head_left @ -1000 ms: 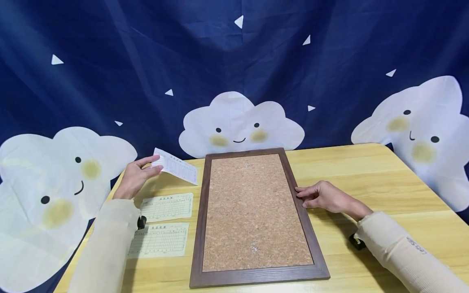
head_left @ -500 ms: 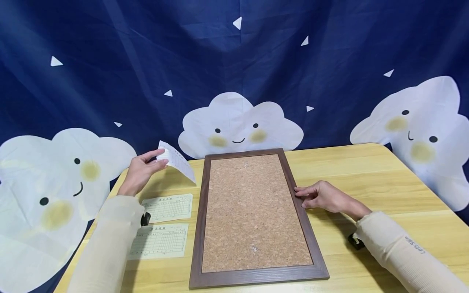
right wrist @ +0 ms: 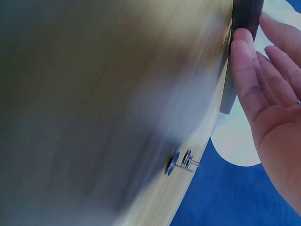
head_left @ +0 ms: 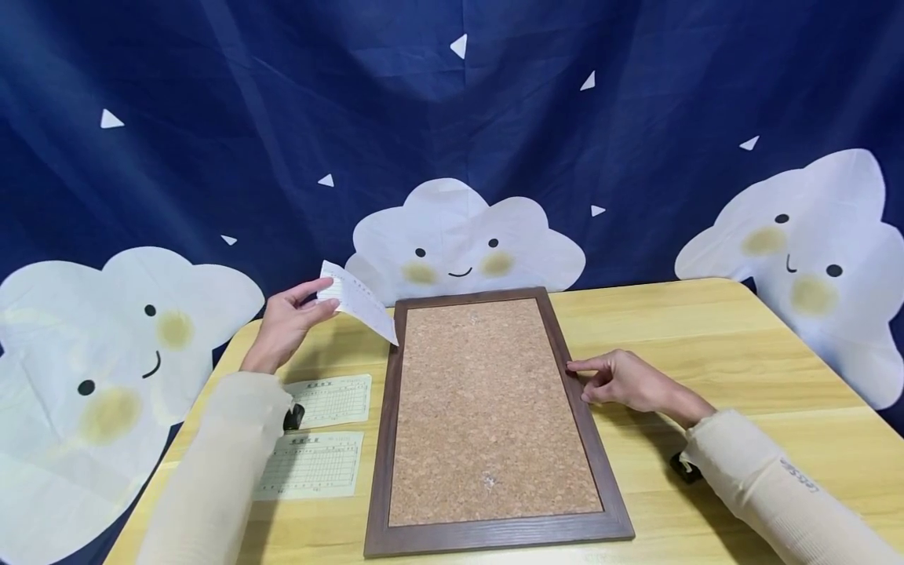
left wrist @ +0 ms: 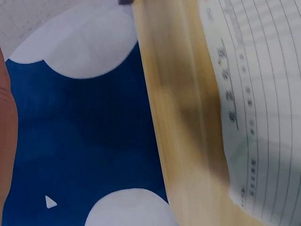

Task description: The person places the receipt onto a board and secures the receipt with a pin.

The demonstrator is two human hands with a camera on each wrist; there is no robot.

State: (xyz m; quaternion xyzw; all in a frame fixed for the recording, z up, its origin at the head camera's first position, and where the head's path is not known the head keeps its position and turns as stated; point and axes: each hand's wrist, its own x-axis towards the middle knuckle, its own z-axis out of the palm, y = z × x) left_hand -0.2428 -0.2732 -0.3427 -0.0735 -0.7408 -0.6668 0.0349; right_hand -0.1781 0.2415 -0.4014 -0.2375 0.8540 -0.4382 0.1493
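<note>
My left hand [head_left: 293, 322] pinches the left end of a white printed form [head_left: 362, 302] between thumb and fingers. The paper slants down to the right, its lower corner overlapping the left edge of the cork board [head_left: 494, 412], which has a dark wooden frame. In the left wrist view the form [left wrist: 263, 108] shows ruled lines and printed characters. On the other side, my right hand [head_left: 628, 382] holds the board's right frame edge, index finger on top and thumb against the side. The right wrist view has thumb and fingers on either side of the dark frame [right wrist: 247, 19].
Two pale green printed forms [head_left: 332, 399] lie left of the board, one below the other, partly behind the left sleeve [head_left: 219, 463]. A wooden table [head_left: 706, 329] carries everything, with a blue cloud curtain [head_left: 636, 141] behind. Small round-headed metal pins [right wrist: 173, 165] show in the right wrist view.
My left hand has lifted the white form a little and carried it right, so its corner now reaches the board's frame. My right hand stays at the frame edge.
</note>
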